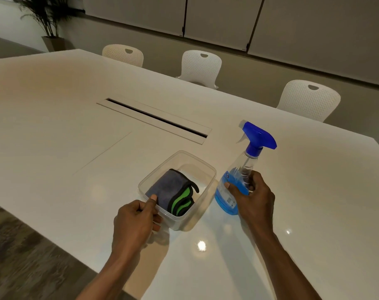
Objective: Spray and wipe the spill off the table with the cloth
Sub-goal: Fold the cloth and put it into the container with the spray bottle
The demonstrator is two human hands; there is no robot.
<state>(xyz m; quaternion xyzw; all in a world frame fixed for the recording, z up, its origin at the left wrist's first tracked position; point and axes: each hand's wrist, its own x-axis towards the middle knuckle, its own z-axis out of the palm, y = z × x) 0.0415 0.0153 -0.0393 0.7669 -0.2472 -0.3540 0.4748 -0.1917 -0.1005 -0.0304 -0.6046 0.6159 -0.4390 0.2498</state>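
Observation:
A folded grey cloth with green and black trim (170, 190) lies inside a clear plastic container (205, 169) on the white table (76, 105). My left hand (135, 221) grips the container's near corner, thumb over the rim and touching the cloth. To the right stands a clear spray bottle with blue liquid and a blue trigger head (244, 163), nozzle pointing left. My right hand (252, 198) is wrapped around the bottle's lower body. I see no spill on the table surface.
A long cable slot (156, 119) runs across the table's middle. Three white perforated chairs (200, 66) stand along the far edge. A potted plant (52, 40) sits in the back left corner. The table's near edge runs diagonally at lower left.

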